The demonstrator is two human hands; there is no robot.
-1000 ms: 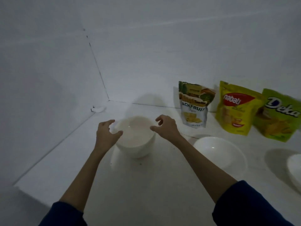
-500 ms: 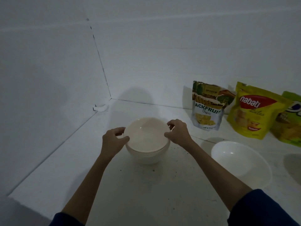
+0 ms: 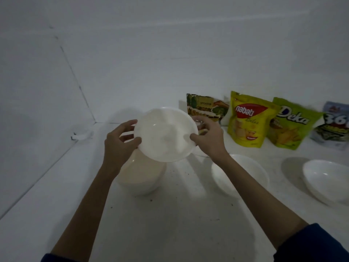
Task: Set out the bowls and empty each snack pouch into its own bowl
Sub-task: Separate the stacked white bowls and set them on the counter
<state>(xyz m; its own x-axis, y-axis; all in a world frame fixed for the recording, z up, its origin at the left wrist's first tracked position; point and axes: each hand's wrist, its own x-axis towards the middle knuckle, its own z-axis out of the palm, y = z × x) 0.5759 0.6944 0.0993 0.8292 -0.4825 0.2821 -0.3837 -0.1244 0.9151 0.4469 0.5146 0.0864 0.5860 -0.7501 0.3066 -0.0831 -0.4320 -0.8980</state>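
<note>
Both hands hold a white bowl (image 3: 166,134) in the air, tilted toward me, above another white bowl (image 3: 140,176) that stands on the white counter (image 3: 170,224). My left hand (image 3: 120,142) grips its left rim and my right hand (image 3: 209,137) grips its right rim. Two more white bowls stand to the right: one (image 3: 243,178) partly behind my right forearm, one (image 3: 328,182) near the right edge. Several snack pouches lean on the back wall: jackfruit (image 3: 205,108), yellow Nabati (image 3: 249,120), green Deka (image 3: 290,123), and a grey one (image 3: 334,127).
White walls close the counter at the left and back, meeting in a corner. A small white fitting (image 3: 81,135) sits at the foot of the left wall. Dark crumbs speckle the counter near the bowls.
The top bowl has come up off the stack and now tilts in the air, leaving one bowl on the counter. The view has swung right, showing a fourth pouch and another bowl.
</note>
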